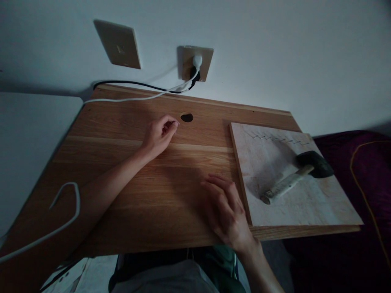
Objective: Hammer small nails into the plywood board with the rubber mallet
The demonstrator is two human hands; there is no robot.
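My left hand point(161, 131) is over the wooden desk, just left of a round cable hole. Its thumb and fingertips are pressed together in a pinch, and whatever may be between them is too small to make out. Nearer the desk's front edge, my right hand point(225, 209) hovers palm down, slightly blurred, its fingers loosely bent and apart with nothing visible in them. To its right lies a pale board point(308, 209), bearing a mallet point(288, 183) with a black head and a worn, light handle. A row of nails point(279, 139) stands along the board's far edge.
The wooden desk point(128, 191) abuts a wall with a socket point(207, 65) holding a white and a black plug. Their cables point(134, 99) run left along the back. A bent white wire point(76, 203) crosses in front of my left forearm. Dark purple fabric point(371, 171) lies right.
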